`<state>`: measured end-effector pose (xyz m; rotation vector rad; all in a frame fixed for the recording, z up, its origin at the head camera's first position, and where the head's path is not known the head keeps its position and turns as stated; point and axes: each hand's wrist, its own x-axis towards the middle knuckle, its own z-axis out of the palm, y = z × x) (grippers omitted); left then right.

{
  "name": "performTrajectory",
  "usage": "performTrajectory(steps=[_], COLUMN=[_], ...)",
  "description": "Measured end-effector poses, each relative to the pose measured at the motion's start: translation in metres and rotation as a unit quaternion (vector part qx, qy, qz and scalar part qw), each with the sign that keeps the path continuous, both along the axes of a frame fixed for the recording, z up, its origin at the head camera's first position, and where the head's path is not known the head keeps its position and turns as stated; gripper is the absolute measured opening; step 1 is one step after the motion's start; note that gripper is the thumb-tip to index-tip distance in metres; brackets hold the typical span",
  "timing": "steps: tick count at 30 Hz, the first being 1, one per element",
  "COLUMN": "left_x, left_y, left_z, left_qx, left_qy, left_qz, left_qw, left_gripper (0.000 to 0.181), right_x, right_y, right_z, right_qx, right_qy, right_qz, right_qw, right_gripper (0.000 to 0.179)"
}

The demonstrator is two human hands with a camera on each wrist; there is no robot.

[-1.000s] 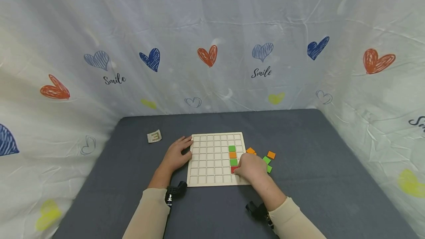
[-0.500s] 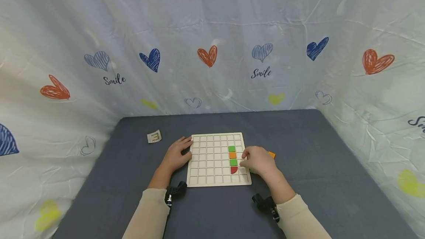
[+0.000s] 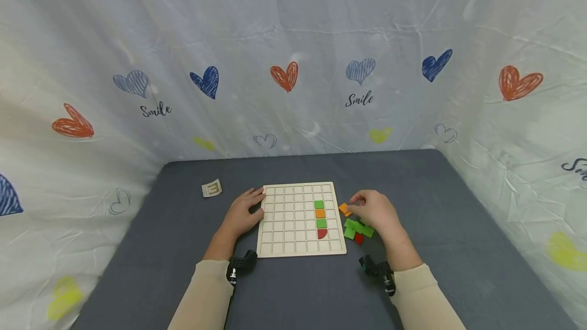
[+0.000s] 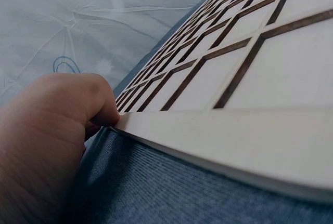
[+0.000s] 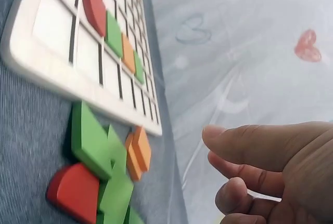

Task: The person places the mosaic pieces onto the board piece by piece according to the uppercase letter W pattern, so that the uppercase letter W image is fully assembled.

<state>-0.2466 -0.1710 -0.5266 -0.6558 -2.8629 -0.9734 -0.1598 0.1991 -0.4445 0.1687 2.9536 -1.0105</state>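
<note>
A pale wooden grid board (image 3: 289, 254) lies on the table; one of its columns holds a green square (image 3: 319, 204), an orange square (image 3: 320, 213), another green square (image 3: 321, 223) and a red rounded piece (image 3: 322, 234). My left hand (image 3: 243, 213) rests against the board's left edge, fingers extended, and touches the rim in the left wrist view. Over the loose pieces to the right is my right hand (image 3: 377, 212), its fingers loosely bent and nothing between them in the right wrist view. Nearest its fingertips are orange pieces (image 5: 141, 148).
Beside the board's right edge, several loose green pieces (image 3: 355, 226) overlap, with a red rounded piece (image 5: 75, 190) among them. A small printed paper (image 3: 212, 188) lies at the back left. A patterned curtain (image 3: 293, 116) hangs behind the grey table (image 3: 298, 289).
My right hand has let go of the red rounded piece on the board and moved right and away from me, over the loose pieces. My left hand stays at the edge.
</note>
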Motion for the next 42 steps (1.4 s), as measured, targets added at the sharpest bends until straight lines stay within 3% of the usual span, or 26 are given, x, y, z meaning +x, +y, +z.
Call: performTrajectory(steps=[6, 15, 24, 30, 36, 42], left_x=[0.000, 0.001, 0.000, 0.000, 0.001, 0.001], left_y=[-0.001, -0.001, -0.001, 0.000, 0.001, 0.001], left_z=[0.000, 0.002, 0.001, 0.001, 0.000, 0.001], left_qx=[0.000, -0.001, 0.003, 0.002, 0.007, 0.006], left_qy=[-0.007, -0.003, 0.003, 0.000, 0.020, 0.010], left_qz=[-0.001, -0.005, -0.005, -0.002, -0.004, -0.003], left_qw=[1.0000, 1.0000, 1.0000, 1.0000, 0.9998, 0.9999], left_gripper=[0.054, 0.054, 0.054, 0.054, 0.054, 0.053], right_x=[-0.003, -0.009, -0.010, -0.008, -0.009, -0.010], right_y=[0.012, 0.044, 0.069, 0.073, 0.071, 0.071], right_z=[-0.007, -0.021, -0.032, -0.035, -0.037, -0.038], right_qx=[0.003, -0.015, -0.064, -0.069, -0.065, -0.055], right_qy=[-0.018, -0.036, -0.061, -0.080, -0.084, -0.080], right_qz=[0.008, 0.053, 0.088, 0.118, 0.119, 0.117], right_qw=[0.9998, 0.9978, 0.9922, 0.9873, 0.9872, 0.9883], right_gripper=[0.029, 0.027, 0.027, 0.033, 0.030, 0.029])
